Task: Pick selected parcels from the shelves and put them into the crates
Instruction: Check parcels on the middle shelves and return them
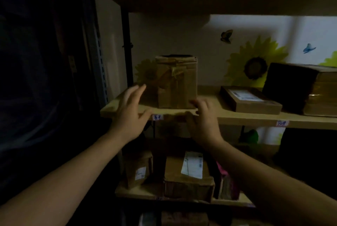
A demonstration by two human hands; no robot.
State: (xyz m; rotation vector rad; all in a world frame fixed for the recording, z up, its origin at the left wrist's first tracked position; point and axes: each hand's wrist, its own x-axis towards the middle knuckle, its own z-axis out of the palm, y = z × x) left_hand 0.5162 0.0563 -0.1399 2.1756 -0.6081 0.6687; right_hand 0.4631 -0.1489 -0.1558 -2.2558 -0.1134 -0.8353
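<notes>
**A:** Where are we in the job?

**B:** At the reach, we'd say. The tall cardboard box (176,83) stands upright on the middle shelf (237,115), near its front edge. As we read it, we haven't got hold of it yet.

**A:** And our hands?

**B:** Our left hand (130,112) is at the box's eight o'clock, just beside its left face. Its fingers are straight and spread wide, holding nothing. Our right hand (203,121) is at five o'clock, fingertips at the lower right corner. It's dim and blurred there, so we cannot tell whether they curl onto the box or only touch it.

**A:** Next?

**B:** We judge both palms must press on opposite faces, then draw the box toward six o'clock, off the edge. The flat parcel (249,100) at three o'clock lies well apart, so we expect no snag. No crate shows, so we'd need to turn and find one.
</notes>
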